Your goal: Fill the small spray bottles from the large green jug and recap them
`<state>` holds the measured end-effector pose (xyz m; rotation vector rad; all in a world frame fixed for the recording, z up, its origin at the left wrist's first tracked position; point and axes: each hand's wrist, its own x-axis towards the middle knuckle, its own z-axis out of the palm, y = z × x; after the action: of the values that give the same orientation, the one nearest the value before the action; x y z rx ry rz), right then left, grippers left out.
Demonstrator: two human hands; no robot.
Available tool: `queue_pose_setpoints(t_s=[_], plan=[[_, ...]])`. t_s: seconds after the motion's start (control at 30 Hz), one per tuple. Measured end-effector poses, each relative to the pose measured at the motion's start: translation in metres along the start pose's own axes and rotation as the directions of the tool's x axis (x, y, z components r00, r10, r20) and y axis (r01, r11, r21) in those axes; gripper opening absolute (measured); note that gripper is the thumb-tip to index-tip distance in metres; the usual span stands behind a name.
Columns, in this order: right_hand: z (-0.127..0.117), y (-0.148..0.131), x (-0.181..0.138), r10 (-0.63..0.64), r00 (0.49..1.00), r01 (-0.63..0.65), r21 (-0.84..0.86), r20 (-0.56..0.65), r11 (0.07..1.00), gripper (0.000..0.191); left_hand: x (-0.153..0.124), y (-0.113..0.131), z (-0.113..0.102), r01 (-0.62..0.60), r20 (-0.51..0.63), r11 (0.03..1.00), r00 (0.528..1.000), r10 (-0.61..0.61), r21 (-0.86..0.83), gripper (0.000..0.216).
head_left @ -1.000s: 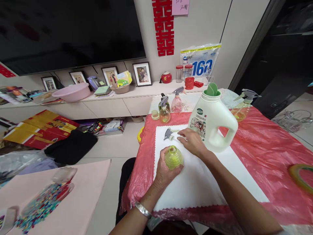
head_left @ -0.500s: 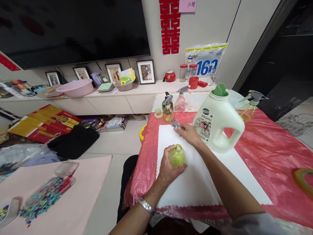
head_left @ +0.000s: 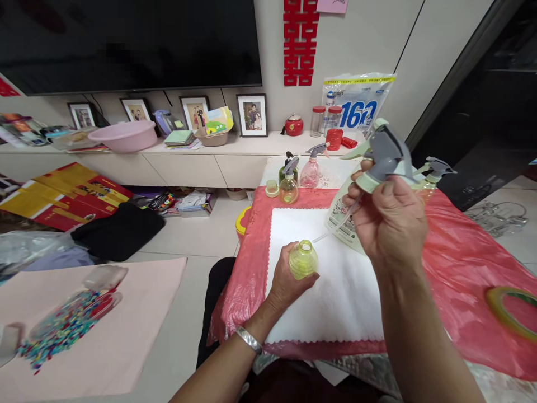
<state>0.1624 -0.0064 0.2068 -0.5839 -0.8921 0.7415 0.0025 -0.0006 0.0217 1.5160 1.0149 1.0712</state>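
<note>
My left hand [head_left: 289, 277] is wrapped round a small yellow-green ribbed bottle [head_left: 304, 261], its neck uncapped and facing up, above a white cloth [head_left: 335, 313]. Raised on the right, my right hand [head_left: 392, 215] grips a grey spray head [head_left: 386, 154] with a pale green collar. A thin clear dip tube [head_left: 335, 229] slants down from it towards the bottle, its tip apart from the neck. Behind that hand stands a large pale green jug [head_left: 342, 215], mostly hidden.
Several spray bottles stand at the table's back, among them a clear yellowish one [head_left: 288, 189] and a pink one [head_left: 310, 172]. A tape roll [head_left: 509, 310] lies on the red table cover [head_left: 453, 263]. Colourful small pieces [head_left: 62, 336] cover part of a pink side table [head_left: 155, 313].
My right hand has lifted the spray head from low near the cloth up and to the right, across the jug. My left hand still holds the bottle in about the same place.
</note>
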Motion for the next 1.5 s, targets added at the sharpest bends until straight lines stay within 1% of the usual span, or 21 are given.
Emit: queue_pose_setpoints(t_s=[0.1,0.2,0.33,0.53,0.63,0.73,0.83,0.97,1.13,1.27,1.5], plan=[[0.007,0.016,-0.009,0.021,0.998,-0.020,-0.016,0.060,1.000,0.032,0.000,0.001,-0.001,0.001,0.009,1.000,1.000,-0.001,0.005,0.083],[0.003,0.038,-0.021,0.109,0.988,-0.103,-0.062,0.108,0.993,0.035,0.000,0.001,-0.001,-0.008,0.008,1.000,1.000,0.008,0.014,0.084],[-0.011,0.060,-0.040,0.242,0.962,-0.223,-0.147,0.130,0.964,0.045,0.000,0.002,0.000,-0.023,-0.002,1.000,1.000,0.023,0.002,0.084],[-0.037,0.074,-0.063,0.362,0.909,-0.307,-0.257,0.206,0.916,0.039,-0.001,0.007,0.001,0.029,-0.006,1.000,1.000,-0.029,-0.003,0.081],[-0.047,0.079,-0.071,0.397,0.885,-0.325,-0.287,0.245,0.901,0.038,-0.001,0.007,0.001,0.025,0.005,1.000,1.000,-0.025,-0.016,0.080],[-0.055,0.082,-0.076,0.409,0.877,-0.325,-0.314,0.253,0.892,0.036,0.000,0.007,0.000,0.007,0.014,0.999,1.000,-0.006,-0.036,0.080],[-0.056,0.082,-0.077,0.404,0.877,-0.307,-0.345,0.259,0.887,0.035,0.000,0.006,0.000,-0.014,0.019,0.999,1.000,0.015,-0.049,0.081],[-0.048,0.074,-0.073,0.394,0.870,-0.258,-0.407,0.298,0.876,0.033,0.000,0.004,0.000,-0.037,0.019,0.996,0.999,0.038,-0.080,0.081],[-0.041,0.066,-0.070,0.380,0.867,-0.212,-0.450,0.323,0.868,0.030,0.000,0.004,0.001,-0.033,0.026,0.995,0.999,0.035,-0.099,0.081],[-0.042,0.067,-0.073,0.375,0.877,-0.208,-0.466,0.301,0.860,0.031,0.000,0.005,0.002,-0.030,0.012,0.997,0.999,0.031,-0.076,0.083],[-0.041,0.074,-0.085,0.336,0.920,-0.202,-0.493,0.200,0.846,0.033,0.000,0.001,0.006,-0.039,-0.045,0.999,0.998,0.039,0.004,0.081]])
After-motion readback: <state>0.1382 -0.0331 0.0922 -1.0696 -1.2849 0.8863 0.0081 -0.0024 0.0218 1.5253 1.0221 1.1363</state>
